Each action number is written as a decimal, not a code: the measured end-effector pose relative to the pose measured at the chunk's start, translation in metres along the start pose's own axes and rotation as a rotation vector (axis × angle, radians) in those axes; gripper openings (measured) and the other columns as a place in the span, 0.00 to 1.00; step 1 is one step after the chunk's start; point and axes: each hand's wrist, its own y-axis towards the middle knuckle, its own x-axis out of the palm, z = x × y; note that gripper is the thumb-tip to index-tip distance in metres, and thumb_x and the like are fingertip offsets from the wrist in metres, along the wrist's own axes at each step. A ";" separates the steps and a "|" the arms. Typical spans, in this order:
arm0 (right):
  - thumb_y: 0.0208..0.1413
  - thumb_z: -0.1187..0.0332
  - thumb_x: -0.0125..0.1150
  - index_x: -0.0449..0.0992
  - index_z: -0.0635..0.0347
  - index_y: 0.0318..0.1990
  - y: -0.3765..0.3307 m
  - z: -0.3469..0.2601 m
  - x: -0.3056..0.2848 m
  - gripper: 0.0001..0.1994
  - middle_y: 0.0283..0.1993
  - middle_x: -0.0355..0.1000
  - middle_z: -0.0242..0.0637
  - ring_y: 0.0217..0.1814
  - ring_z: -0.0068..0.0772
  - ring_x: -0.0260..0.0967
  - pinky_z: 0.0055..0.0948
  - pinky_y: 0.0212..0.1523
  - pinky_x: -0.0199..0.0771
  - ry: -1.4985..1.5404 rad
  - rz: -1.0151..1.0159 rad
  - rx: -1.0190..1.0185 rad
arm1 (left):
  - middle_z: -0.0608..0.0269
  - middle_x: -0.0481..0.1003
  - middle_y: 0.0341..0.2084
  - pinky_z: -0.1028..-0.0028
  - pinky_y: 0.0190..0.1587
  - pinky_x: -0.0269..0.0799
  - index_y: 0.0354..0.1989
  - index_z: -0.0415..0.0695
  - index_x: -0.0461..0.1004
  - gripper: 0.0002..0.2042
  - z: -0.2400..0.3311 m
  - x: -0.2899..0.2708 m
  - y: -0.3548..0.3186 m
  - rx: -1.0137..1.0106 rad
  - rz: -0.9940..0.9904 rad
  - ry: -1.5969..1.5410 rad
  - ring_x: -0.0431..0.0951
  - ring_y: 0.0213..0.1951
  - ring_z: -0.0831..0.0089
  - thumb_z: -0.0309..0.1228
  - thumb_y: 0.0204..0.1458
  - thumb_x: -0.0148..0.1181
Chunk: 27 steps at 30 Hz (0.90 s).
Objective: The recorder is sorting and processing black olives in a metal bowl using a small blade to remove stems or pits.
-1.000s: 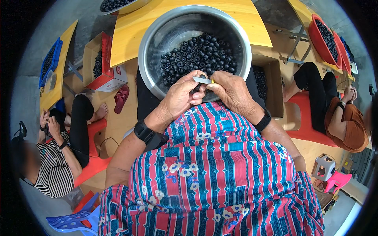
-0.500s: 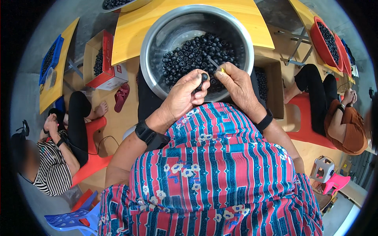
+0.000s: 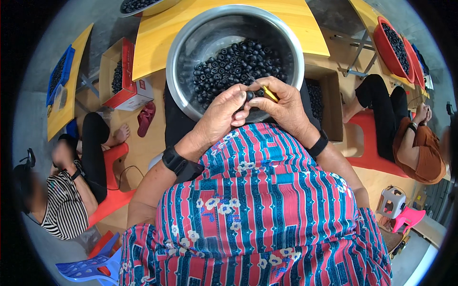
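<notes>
My left hand (image 3: pixel 220 110) is closed round a small black round piece (image 3: pixel 250 96), pinched near its thumb tip. My right hand (image 3: pixel 292 108) grips a small knife with a yellow handle (image 3: pixel 271 94); its thin blade points up and to the left over the bowl. The fingers of both hands meet at the piece, and part of the blade is hidden by them. Beneath and beyond them lies a heap of similar black round pieces (image 3: pixel 229 66), several with a hollow in the top, inside a wide metal bowl (image 3: pixel 172 71) at my lap.
A yellow table (image 3: pixel 151 47) stands beyond the bowl. To the left is a red and white carton (image 3: pixel 128 71), to the right an open cardboard box (image 3: pixel 334 105), both with black pieces. People sit on red stools at either side. A dark red slipper (image 3: pixel 146 118) lies on the floor.
My right hand has moved left to meet my left hand, and the knife has turned so more of its yellow handle shows. The bowl appears slightly further left.
</notes>
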 end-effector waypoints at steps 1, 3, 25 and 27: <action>0.53 0.69 0.68 0.76 0.64 0.42 0.000 0.003 -0.001 0.11 0.39 0.77 0.36 0.43 0.25 0.73 0.25 0.46 0.71 -0.006 -0.010 -0.004 | 0.72 0.64 0.29 0.86 0.28 0.57 0.49 0.44 0.65 0.11 0.000 0.000 0.000 -0.008 -0.001 0.044 0.60 0.26 0.87 0.38 0.68 0.45; 0.53 0.69 0.68 0.77 0.64 0.41 0.001 0.001 -0.002 0.12 0.39 0.77 0.36 0.43 0.24 0.73 0.25 0.46 0.71 -0.012 -0.022 0.008 | 0.72 0.64 0.29 0.86 0.27 0.57 0.50 0.44 0.65 0.12 -0.001 -0.005 0.001 -0.001 -0.020 0.087 0.59 0.26 0.87 0.38 0.68 0.45; 0.55 0.72 0.64 0.78 0.64 0.38 0.003 0.009 -0.009 0.06 0.37 0.78 0.38 0.41 0.27 0.75 0.26 0.45 0.73 -0.116 0.120 0.059 | 0.71 0.65 0.29 0.86 0.26 0.57 0.46 0.42 0.66 0.12 0.006 -0.002 -0.001 -0.008 -0.108 0.047 0.61 0.27 0.85 0.38 0.66 0.47; 0.54 0.72 0.64 0.78 0.64 0.39 0.004 0.007 -0.011 0.07 0.37 0.78 0.38 0.41 0.28 0.76 0.26 0.45 0.73 -0.146 0.145 0.062 | 0.66 0.69 0.34 0.84 0.26 0.59 0.50 0.42 0.66 0.13 0.007 -0.012 -0.001 0.039 -0.053 -0.095 0.64 0.29 0.82 0.38 0.66 0.47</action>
